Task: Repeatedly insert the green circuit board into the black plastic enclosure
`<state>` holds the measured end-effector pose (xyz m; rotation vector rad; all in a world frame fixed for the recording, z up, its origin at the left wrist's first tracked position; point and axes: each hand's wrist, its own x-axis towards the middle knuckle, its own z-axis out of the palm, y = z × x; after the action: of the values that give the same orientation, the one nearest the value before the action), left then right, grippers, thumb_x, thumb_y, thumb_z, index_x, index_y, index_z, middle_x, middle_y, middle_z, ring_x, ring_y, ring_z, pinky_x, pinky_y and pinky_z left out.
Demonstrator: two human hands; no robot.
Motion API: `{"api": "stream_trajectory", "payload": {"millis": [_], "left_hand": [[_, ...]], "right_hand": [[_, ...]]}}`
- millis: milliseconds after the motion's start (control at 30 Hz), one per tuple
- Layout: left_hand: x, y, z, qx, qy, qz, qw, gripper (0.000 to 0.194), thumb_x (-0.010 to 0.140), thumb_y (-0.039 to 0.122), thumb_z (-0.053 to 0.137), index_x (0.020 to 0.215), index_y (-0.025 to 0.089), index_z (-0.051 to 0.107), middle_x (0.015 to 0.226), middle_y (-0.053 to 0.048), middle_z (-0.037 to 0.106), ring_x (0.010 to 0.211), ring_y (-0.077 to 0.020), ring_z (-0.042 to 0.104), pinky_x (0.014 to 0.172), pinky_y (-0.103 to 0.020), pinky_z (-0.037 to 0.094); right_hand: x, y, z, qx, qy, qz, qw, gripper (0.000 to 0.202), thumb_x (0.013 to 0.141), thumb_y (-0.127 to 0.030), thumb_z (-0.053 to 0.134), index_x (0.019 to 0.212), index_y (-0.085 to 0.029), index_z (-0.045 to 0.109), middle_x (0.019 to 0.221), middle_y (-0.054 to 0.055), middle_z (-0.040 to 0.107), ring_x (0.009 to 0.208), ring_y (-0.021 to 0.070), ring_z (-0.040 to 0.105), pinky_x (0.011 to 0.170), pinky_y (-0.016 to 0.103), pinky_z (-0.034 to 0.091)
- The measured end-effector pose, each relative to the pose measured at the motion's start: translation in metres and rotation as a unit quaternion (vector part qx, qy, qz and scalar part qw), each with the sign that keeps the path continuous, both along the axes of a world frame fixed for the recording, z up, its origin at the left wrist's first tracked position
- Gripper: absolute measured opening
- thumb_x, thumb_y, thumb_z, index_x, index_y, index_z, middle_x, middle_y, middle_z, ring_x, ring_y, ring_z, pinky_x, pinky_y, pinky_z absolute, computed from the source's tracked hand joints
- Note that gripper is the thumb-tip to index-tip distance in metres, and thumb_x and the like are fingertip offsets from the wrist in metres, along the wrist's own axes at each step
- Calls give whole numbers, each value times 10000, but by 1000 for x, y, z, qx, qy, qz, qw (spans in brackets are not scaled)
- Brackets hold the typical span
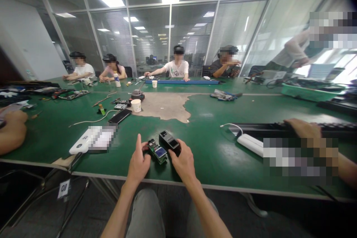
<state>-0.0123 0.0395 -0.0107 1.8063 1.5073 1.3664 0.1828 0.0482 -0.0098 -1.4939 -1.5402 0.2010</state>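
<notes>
Bench view, left to right. A co-worker's forearm point(12, 132) enters at the left edge. Below the table point(206, 148) hangs a tag point(63, 189) bearing the digits 0 and 1, order uncertain. Of two white packs, the left pack point(76, 145) lies near the table's front edge, its dark mark too small to read; a blurred patch covers its right side. Four people point(84, 70) sit along the far side. One bottle point(117, 80) carries an illegible blue label; one phone point(120, 116) lies before the nearer of two cups point(136, 106). The left hand point(138, 161) grasps the left side of one circuit board point(157, 151), a finger pointing upward. The board, with a small blue screen, sits between the hands, just beside one dark case point(169, 141), which the right hand point(184, 160) grips at its right end. Both hands are just inside the front edge. Green tabletop extends from the case to the right pack point(249, 145), with pliers point(223, 95) farther back. Beyond are one dark rail point(267, 130), another co-worker's arm point(305, 130) and one green basket point(304, 93).
</notes>
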Motion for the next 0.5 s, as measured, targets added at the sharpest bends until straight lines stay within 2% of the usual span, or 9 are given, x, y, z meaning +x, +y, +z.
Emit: {"api": "stream_trajectory", "payload": {"millis": [100, 233, 367, 500], "left_hand": [[1, 0, 0, 2, -2, -1, 1000, 871, 769, 96, 454, 1543, 203, 69, 1269, -94, 609, 1075, -191, 625, 1012, -388, 444], [2, -1, 1, 3, -1, 1, 1000, 872, 766, 100, 456, 1542, 200, 70, 1271, -97, 609, 1075, -194, 626, 1007, -389, 446], [2, -2, 2, -2, 3, 8, 1000, 867, 768, 104, 452, 1542, 195, 72, 1259, -97, 613, 1057, -196, 631, 995, -386, 455], [1, -2, 2, 0, 4, 10, 1000, 856, 771, 101, 450, 1540, 189, 84, 1238, -97, 617, 1040, -193, 633, 987, -386, 458]], "right_hand": [[1, 1, -6, 9, -14, -18, 1000, 588, 789, -297, 603, 1332, -96, 497, 1216, 183, 625, 1129, 313, 576, 979, 476, 448], [3, -3, -10, 15, -2, -25, 1000, 686, 780, -348, 633, 1396, -114, 440, 1269, 184, 600, 1156, 322, 563, 976, 493, 452], [5, -6, -7, 5, 12, -22, 1000, 696, 794, -346, 624, 1411, -99, 418, 1285, 191, 593, 1137, 311, 575, 975, 480, 451], [3, -6, -2, -5, -12, -20, 1000, 643, 796, -332, 624, 1372, -96, 466, 1193, 178, 642, 1073, 307, 596, 941, 466, 466]]}}
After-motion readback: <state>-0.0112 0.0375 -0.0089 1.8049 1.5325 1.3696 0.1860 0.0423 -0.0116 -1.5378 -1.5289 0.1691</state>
